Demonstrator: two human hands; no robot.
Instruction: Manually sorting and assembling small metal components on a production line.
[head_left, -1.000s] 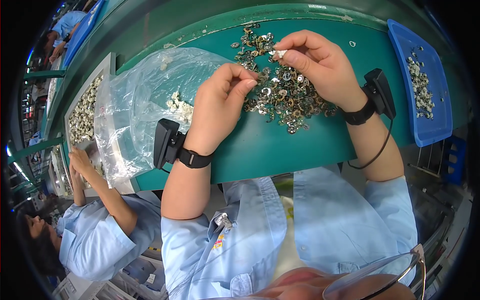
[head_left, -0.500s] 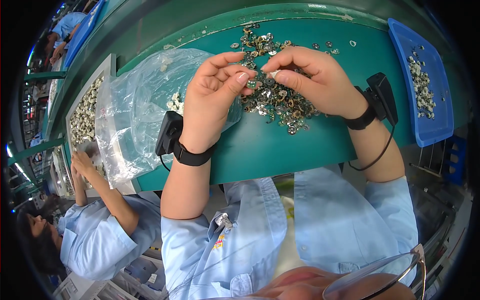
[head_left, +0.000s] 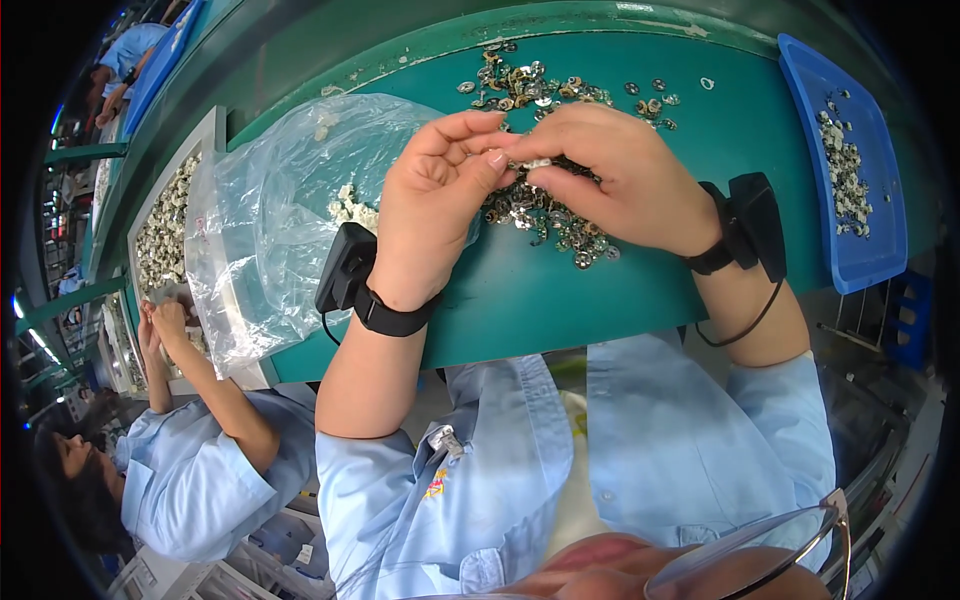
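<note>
Over the green tabletop [head_left: 560,310] my two hands meet at the fingertips. My left hand [head_left: 430,205] is closed in a pinch on a small round metal disc, now mostly covered by the fingers. Between the thumb and forefinger of my right hand [head_left: 635,180] sits a small white piece [head_left: 537,163], held against the left fingertips. Whether the two parts touch cannot be made out. Under and beyond the hands spreads a loose pile of small metal discs and rings [head_left: 545,215], silver and brassy.
A clear plastic bag [head_left: 265,220] with white pieces [head_left: 352,208] lies left of my left hand. At the right stands a blue tray [head_left: 866,272] holding similar small parts. Further left, a co-worker's hands [head_left: 165,322] are at a pale-rimmed tray [head_left: 215,125] of parts.
My right hand has moved left and turned inward, bringing the white piece up to my left fingertips. The disc, visible before, is now mostly hidden.
</note>
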